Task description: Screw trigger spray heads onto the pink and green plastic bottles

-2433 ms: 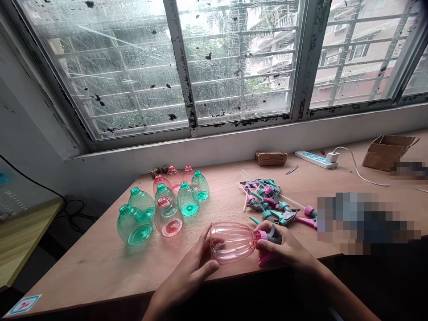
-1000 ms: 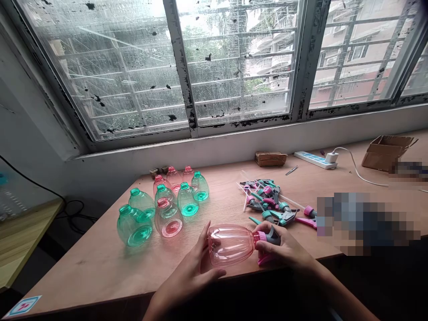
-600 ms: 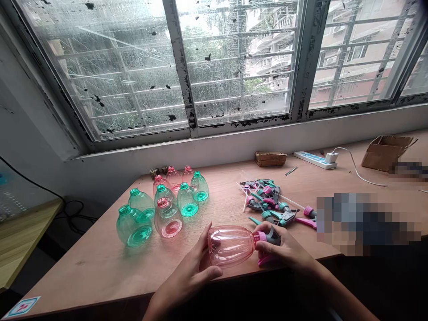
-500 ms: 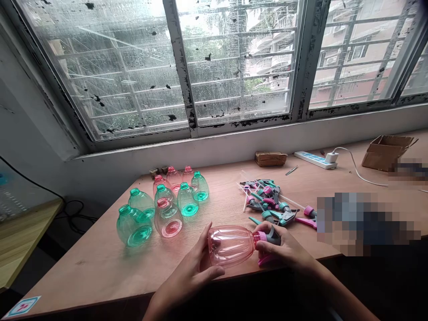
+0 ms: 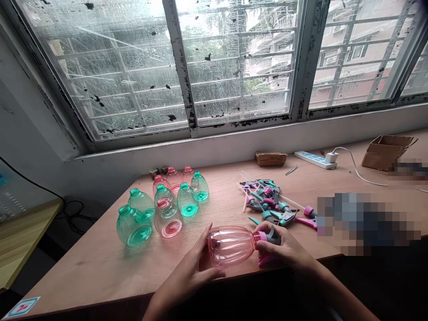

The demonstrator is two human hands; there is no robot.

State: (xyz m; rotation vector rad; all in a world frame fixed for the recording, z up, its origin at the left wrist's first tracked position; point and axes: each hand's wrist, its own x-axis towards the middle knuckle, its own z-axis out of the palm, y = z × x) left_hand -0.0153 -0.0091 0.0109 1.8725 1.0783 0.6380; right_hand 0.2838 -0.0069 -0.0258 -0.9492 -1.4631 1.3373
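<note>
A clear pink spray bottle (image 5: 230,244) lies on its side at the front edge of the wooden table (image 5: 100,263). My left hand (image 5: 190,274) cups its base, fingers curled round it. My right hand (image 5: 287,250) is closed on the grey and pink trigger sprayer head (image 5: 272,238) at the bottle's neck. The bottle's base points left, its neck right.
Several upright green and pink bottles (image 5: 160,207) without heads stand to the left. A pile of trigger sprayer heads (image 5: 270,200) lies to the right. At the back are a power strip (image 5: 316,159), a small box (image 5: 270,158) and a cardboard box (image 5: 388,150).
The bottle has turned slightly about its axis and shifted a little between my hands. Both hands keep their grip in nearly the same place.
</note>
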